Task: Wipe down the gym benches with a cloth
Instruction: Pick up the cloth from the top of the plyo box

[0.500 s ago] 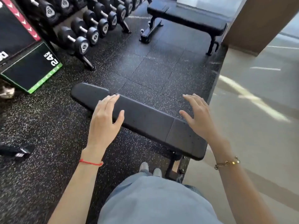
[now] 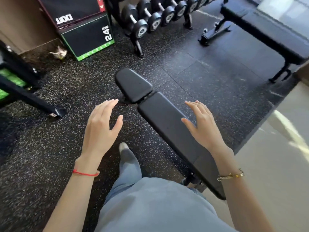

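A black padded gym bench (image 2: 167,118) runs diagonally from the centre toward the lower right, with its small seat pad (image 2: 133,84) at the far end. My left hand (image 2: 100,128) hovers over the floor left of the bench, fingers spread and holding nothing. My right hand (image 2: 202,124) is above the bench's right side, fingers apart and empty. A second black bench (image 2: 267,30) stands at the upper right. A crumpled whitish cloth-like thing (image 2: 59,52) lies on the floor by the wall at the upper left.
A dumbbell rack (image 2: 150,19) lines the back. Stacked plyo boxes (image 2: 87,30) stand at the upper left, and a black machine frame with green parts (image 2: 25,91) sits at the left. Speckled rubber flooring (image 2: 192,67) meets a smooth pale floor (image 2: 275,148) on the right. My foot (image 2: 127,154) is beside the bench.
The view has swung left and I have stepped along the bench. My left hand has come off the pad and is now over the floor. Both hands stay empty.
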`<state>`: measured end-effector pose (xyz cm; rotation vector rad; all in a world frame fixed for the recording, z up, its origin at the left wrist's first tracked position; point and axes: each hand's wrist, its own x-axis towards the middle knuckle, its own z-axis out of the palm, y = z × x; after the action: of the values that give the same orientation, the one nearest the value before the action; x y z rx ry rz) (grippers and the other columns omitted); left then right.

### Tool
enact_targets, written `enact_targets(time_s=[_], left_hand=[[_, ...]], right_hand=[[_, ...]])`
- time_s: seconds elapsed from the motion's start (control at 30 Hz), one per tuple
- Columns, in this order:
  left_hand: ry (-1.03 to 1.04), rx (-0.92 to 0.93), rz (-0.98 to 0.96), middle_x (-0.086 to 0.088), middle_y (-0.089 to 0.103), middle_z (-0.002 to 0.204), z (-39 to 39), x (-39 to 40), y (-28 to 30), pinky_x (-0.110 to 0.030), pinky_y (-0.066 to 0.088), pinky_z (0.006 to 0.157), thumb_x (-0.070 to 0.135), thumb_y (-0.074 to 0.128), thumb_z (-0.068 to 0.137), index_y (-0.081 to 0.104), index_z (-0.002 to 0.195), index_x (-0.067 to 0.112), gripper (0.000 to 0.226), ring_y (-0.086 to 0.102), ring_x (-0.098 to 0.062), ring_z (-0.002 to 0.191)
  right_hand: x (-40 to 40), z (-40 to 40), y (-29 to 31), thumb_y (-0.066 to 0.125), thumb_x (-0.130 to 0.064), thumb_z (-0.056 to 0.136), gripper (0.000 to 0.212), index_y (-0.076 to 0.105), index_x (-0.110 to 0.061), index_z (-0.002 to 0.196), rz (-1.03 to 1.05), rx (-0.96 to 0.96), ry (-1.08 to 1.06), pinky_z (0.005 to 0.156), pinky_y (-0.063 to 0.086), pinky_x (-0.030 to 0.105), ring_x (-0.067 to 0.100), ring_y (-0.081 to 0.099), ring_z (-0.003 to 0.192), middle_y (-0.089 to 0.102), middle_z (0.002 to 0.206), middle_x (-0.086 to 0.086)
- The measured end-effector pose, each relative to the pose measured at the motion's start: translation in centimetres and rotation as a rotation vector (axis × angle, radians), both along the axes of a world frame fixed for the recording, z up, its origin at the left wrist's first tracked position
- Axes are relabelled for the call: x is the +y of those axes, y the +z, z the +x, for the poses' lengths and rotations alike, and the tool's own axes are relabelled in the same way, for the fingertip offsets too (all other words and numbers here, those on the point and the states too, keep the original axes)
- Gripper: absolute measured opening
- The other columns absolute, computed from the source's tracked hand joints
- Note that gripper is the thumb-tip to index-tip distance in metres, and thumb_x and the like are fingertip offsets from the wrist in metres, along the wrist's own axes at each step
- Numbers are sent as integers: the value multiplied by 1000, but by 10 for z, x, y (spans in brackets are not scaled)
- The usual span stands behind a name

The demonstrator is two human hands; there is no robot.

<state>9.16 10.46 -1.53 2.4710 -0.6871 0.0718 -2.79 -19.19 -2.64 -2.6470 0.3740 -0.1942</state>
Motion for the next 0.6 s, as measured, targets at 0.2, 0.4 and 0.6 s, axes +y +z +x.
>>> enact_targets(time_s=[0.2,0.4,0.6], left_hand=[[126,-14,14,-4,52,144,106,66,6,-44,38,115,26,56,98,48,143,15,47,45,-19,137],[248,-35,35,-4,55,141,210,132,19,-39,38,114,23,58,97,51,141,14,45,47,-18,133],[391,7,50,-4,54,141,303,175,15,-34,34,115,23,56,98,50,142,14,45,45,-18,134]], right_hand=[[51,152,-4,61,-30,97,55,44,-13,146,14,-20,143,119,26,49,27,34,144,49,146,5],[121,298,-3,63,-30,95,56,44,-12,146,73,-60,259,120,25,46,25,35,143,49,147,4],[163,424,-2,63,-29,95,56,45,-11,145,74,-44,386,118,28,45,26,35,142,50,145,5]])
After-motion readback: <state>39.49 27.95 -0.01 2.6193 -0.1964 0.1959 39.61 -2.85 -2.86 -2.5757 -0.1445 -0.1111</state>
